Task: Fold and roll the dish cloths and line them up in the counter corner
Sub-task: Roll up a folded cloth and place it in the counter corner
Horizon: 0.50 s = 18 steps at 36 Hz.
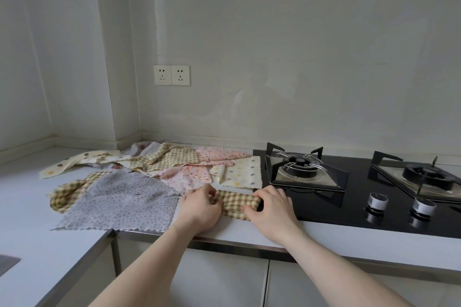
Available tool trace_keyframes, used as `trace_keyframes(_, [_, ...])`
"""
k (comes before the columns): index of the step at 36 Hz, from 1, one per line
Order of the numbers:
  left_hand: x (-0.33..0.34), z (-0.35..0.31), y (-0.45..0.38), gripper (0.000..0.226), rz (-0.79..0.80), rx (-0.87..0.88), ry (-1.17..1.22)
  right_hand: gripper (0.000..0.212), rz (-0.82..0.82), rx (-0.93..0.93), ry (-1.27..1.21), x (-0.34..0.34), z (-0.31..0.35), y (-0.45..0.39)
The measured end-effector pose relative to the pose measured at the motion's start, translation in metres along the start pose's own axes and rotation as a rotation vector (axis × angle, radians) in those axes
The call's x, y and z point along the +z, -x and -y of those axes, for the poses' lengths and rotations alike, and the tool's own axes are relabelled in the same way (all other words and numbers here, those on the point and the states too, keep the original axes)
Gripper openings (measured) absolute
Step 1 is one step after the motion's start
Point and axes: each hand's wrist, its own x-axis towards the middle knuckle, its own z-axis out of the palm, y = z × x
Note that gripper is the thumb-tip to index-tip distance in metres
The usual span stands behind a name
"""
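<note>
You have a green-and-yellow checked cloth (235,203) half rolled at the counter's front edge, with other patterned cloths (159,167) lying loose and flat behind.

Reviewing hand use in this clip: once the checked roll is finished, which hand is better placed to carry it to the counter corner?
Left, probably. The left hand grips the checked roll on its corner-facing end; the right hand holds the stove-side end.

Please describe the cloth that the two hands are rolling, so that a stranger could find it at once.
Find the black gas hob on the white counter. Just left of its front corner, near the counter's front edge, lies the checked cloth, gripped by the left hand and right hand. Unlike its loose or flat neighbours, it is rolled.
</note>
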Motion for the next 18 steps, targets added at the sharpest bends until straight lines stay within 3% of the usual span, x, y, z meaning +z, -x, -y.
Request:
trace_keyframes(4, [0.001, 0.006, -0.003, 0.010, -0.002, 0.013, 0.095, 0.026, -0.021, -0.033, -0.094, -0.004, 0.001, 0.002])
trace_keyframes(11, [-0.004, 0.008, -0.004, 0.028, 0.023, -0.043, 0.453, 0.014, 0.020, 0.041, -0.438, -0.009, -0.005, 0.006])
trace_keyframes(14, [-0.003, 0.007, -0.004, 0.012, 0.040, 0.012, 0.389, 0.010, 0.032, 0.040, -0.493, -0.011, -0.005, 0.006])
trace_keyframes(16, [-0.002, 0.008, -0.004, 0.029, 0.067, 0.028, 0.349, 0.008, 0.046, 0.036, -0.512, -0.011, -0.005, 0.007])
trace_keyframes(18, [-0.002, 0.009, -0.005, 0.026, 0.069, 0.038, 0.321, 0.009, 0.061, 0.031, -0.521, -0.010, -0.007, 0.006])
